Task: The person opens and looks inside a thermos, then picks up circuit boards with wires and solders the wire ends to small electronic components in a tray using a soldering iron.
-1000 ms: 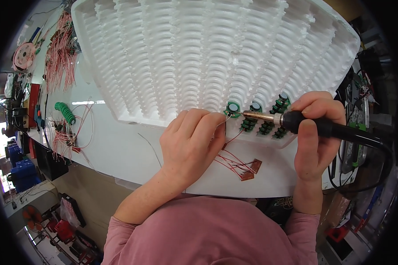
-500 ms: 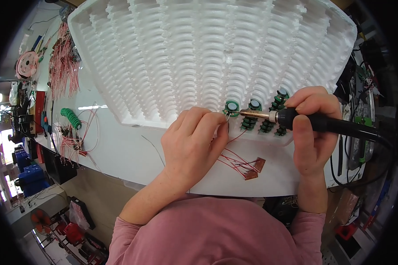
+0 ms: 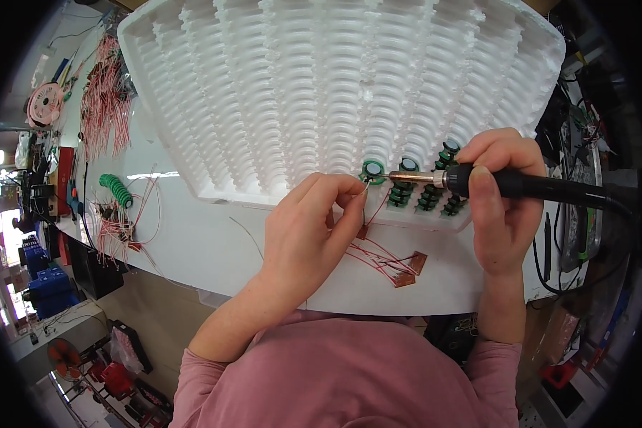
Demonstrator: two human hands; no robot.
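My right hand (image 3: 505, 214) is closed around the black handle of a soldering iron (image 3: 538, 187). The iron's metal tip points left and meets the edge of a round green part with a pale disc centre (image 3: 372, 170), seated at the near edge of the white foam tray (image 3: 228, 198). Beside that part, my left hand (image 3: 301, 235) pinches a thin wire (image 3: 366, 191) between thumb and forefinger; a small brown piece (image 3: 362, 232) shows below the fingertips. Exact contact at the tip is too small to make out.
More green round parts (image 3: 399, 194) stand in rows at the tray's near right. Brown strips (image 3: 410, 269) with red wires lie on the white table before me. Leftward are a green coil-like stack (image 3: 114, 190) and red wire bundles (image 3: 105, 107). The iron's cord (image 3: 610, 267) loops at right.
The iron and my right hand have shifted slightly left. My left hand has moved a little, and the small brown piece now shows beneath it.
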